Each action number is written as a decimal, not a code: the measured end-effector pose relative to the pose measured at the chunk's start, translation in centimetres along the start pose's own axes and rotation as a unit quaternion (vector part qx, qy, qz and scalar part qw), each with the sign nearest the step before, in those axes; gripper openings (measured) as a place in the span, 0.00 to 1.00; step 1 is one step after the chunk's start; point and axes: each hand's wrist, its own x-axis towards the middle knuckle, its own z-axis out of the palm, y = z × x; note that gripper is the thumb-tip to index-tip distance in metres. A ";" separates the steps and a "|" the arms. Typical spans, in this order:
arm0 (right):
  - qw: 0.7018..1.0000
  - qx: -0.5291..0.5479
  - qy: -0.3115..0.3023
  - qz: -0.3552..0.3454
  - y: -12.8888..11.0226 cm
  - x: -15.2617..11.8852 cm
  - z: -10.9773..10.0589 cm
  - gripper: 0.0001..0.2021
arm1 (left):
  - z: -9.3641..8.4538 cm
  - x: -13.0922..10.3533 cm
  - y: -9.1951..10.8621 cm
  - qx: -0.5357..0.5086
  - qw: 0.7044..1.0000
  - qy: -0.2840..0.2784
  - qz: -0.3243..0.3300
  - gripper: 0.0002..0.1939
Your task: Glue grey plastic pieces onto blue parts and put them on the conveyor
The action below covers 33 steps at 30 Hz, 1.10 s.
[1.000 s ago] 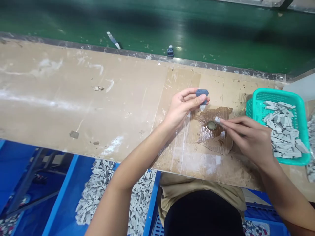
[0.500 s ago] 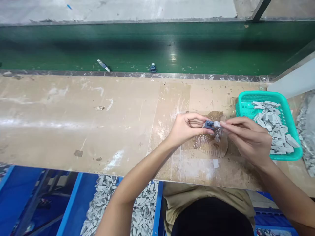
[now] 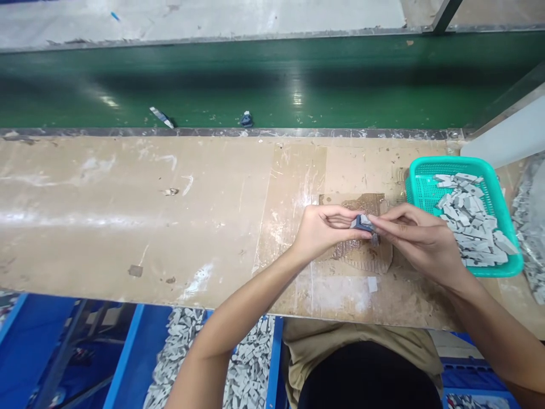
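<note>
Between thumb and fingers, my left hand (image 3: pixel 322 228) is closed on a small dark blue-grey plastic part (image 3: pixel 360 225). My right hand (image 3: pixel 421 241) pinches a small light grey piece (image 3: pixel 366 219) at its fingertips, and this piece sits in or against the dark part's right side. How far it goes in is hidden by the fingers. Both hands are just above a worn cardboard patch (image 3: pixel 374 258) on the bench.
A turquoise basket (image 3: pixel 464 161) with many grey pieces stands at the right, beside a clear plastic bag (image 3: pixel 530 221). On the green belt (image 3: pixel 204 85) lie a dark part (image 3: pixel 246 119) and a thin grey-blue part (image 3: pixel 162 117). Blue bins (image 3: pixel 123 358) with grey pieces are below the bench.
My right hand has moved left, bringing the light grey piece from the dark part's edge into or against it. Belt parts appear shifted slightly left in view.
</note>
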 end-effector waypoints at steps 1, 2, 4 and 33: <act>1.000 0.004 -0.001 0.001 0.0 0.0 0.0 0.24 | 0.1 0.0 -0.1 -0.001 1.000 0.003 -0.005 0.16; 1.000 0.007 -0.002 0.002 0.0 0.0 -0.1 0.23 | 0.1 0.0 -0.1 -0.002 1.000 0.007 -0.009 0.16; 1.000 0.013 -0.005 0.010 0.0 0.0 -0.1 0.21 | 0.2 0.1 -0.3 -0.007 1.000 0.019 -0.014 0.16; 0.980 0.020 0.152 0.128 1.2 0.3 0.7 0.13 | -5.9 6.3 7.2 0.200 0.970 0.114 0.082 0.40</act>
